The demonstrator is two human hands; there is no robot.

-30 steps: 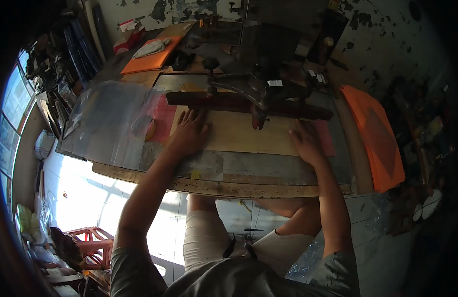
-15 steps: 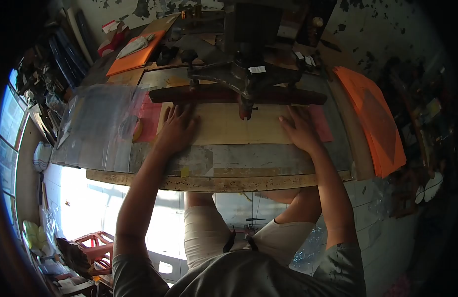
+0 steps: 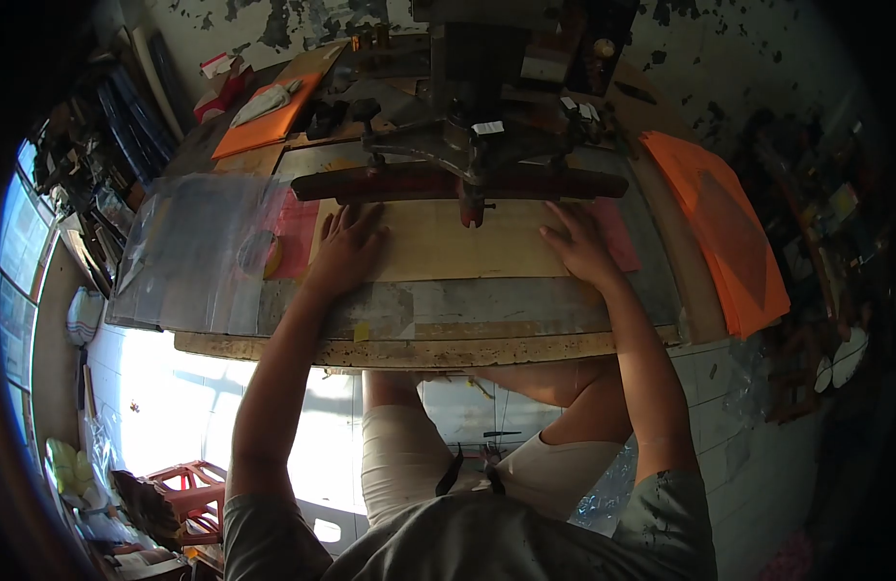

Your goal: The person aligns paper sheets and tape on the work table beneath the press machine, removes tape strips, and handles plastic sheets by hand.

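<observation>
A long pale yellow sheet [image 3: 448, 250] lies flat on the worktable, its far edge beneath the dark bar [image 3: 399, 184] of a heavy metal press. My left hand [image 3: 349, 250] rests palm down on the sheet's left end, fingers spread and pointing toward the bar. On the right end lies my right hand [image 3: 581, 247], flat with its thumb apart and its fingertips close to the bar. Pink sheet material [image 3: 298, 234] shows beyond the left end, and a pink piece [image 3: 618, 242] beyond the right. Neither hand grasps anything.
Clear plastic sheets [image 3: 191, 252] cover the table's left side, with a tape roll [image 3: 273, 256] beside them. A stack of orange bags [image 3: 719, 232] lies at the right edge. More orange material [image 3: 264, 121] with a grey cloth on it is at the back left. A red stool [image 3: 191, 494] stands below left.
The head view has shifted slightly. Both hands stay flat on the yellow sheet in nearly the same places, and my right leg has shifted a little under the table.
</observation>
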